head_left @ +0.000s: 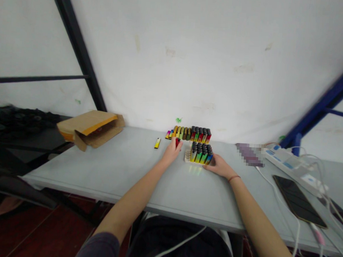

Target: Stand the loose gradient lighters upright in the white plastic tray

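Observation:
My left hand point(172, 151) is closed around a red lighter point(177, 141), just left of a pale tray point(187, 156). The tray holds several upright multicoloured lighters point(201, 153) with black caps. My right hand point(219, 165) rests on the table against the tray's right front corner, its fingers curled on the tray's edge. Behind the tray, a row of loose lighters point(191, 133) lies side by side near the wall. A single yellow lighter point(157, 143) lies apart to the left.
An open cardboard box point(91, 129) lies on its side at the grey table's point(114, 171) back left. At the right are a power strip point(290, 161), white cables point(315, 178), and a dark phone point(298, 201). A white wall closes off the back.

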{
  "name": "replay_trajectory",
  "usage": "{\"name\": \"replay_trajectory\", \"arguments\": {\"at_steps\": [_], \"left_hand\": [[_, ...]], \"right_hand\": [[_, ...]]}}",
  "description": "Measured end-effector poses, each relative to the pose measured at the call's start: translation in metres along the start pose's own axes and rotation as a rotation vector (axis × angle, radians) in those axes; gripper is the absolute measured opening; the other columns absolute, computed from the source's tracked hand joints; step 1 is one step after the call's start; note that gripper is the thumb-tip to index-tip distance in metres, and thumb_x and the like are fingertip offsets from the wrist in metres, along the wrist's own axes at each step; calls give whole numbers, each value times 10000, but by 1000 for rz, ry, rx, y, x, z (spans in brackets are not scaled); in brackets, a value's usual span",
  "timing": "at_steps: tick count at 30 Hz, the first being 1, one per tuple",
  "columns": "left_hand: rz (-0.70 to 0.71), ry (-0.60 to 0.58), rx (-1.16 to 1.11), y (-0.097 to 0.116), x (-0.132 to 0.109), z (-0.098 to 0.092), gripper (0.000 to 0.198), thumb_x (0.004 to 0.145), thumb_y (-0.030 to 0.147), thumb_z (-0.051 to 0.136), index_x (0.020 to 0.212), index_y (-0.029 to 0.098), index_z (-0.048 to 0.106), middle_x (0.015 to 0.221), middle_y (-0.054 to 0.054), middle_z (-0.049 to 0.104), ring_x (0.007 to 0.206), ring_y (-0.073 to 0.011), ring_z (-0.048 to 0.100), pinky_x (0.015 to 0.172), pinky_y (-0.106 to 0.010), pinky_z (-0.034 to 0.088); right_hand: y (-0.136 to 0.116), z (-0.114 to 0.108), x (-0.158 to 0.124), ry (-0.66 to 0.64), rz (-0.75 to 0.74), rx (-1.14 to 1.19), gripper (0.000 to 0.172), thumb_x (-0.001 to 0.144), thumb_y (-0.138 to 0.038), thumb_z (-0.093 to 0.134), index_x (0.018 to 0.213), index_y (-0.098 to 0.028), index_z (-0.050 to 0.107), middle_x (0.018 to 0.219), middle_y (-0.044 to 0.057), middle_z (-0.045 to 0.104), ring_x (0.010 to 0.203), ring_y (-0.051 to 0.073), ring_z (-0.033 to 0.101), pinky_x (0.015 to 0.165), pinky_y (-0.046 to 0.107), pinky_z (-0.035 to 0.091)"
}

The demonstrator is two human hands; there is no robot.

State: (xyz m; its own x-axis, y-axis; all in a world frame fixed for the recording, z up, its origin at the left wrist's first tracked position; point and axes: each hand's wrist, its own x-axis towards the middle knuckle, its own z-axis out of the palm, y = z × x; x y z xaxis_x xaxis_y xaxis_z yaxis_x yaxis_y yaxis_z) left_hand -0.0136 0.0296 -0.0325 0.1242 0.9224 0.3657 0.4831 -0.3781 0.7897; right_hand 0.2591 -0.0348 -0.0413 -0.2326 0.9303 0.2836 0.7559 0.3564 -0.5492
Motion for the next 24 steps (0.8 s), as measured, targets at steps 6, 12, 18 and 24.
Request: {"name": "replay_trajectory", "arguments": {"at_steps": [6, 12, 18, 24], "left_hand": [[210, 45, 45, -3, 0, 5, 232, 1013, 292, 494, 1127, 156, 643, 1151, -139, 629, 1169, -251, 622, 1113, -434, 454], [204, 1, 38, 2, -3, 5, 203, 1000, 263, 524, 1100, 161, 668, 1097, -108, 668, 1064, -217, 643, 993, -369, 539], [181, 17, -127, 5, -5, 8, 210, 972, 257, 571, 1124, 161, 680, 1148, -99, 698, 1018, -182, 692, 929, -308, 577], [209, -64, -109, 3, -5, 12, 240, 955, 214, 580, 1164, 163, 686, 1227, -109, 711, 1011, -179, 717, 972, -327, 572]], "right_hand": [[2, 0, 1, -8, 4, -5, 537, 723, -464, 776, 1145, -148, 676, 1112, 136, 756, 974, 312, 676, 918, 449, 542], [1, -1, 1, -17, -4, -13, 588, 740, -454, 767, 1223, -141, 649, 1208, 165, 733, 1068, 336, 665, 990, 468, 514], [2, 0, 0, -13, 4, -38, 573, 730, -456, 764, 1196, -141, 654, 1135, 146, 749, 998, 319, 669, 938, 453, 532], [0, -1, 1, -15, 9, -46, 559, 731, -476, 759, 1162, -135, 663, 1105, 154, 747, 987, 320, 671, 908, 444, 542]]}}
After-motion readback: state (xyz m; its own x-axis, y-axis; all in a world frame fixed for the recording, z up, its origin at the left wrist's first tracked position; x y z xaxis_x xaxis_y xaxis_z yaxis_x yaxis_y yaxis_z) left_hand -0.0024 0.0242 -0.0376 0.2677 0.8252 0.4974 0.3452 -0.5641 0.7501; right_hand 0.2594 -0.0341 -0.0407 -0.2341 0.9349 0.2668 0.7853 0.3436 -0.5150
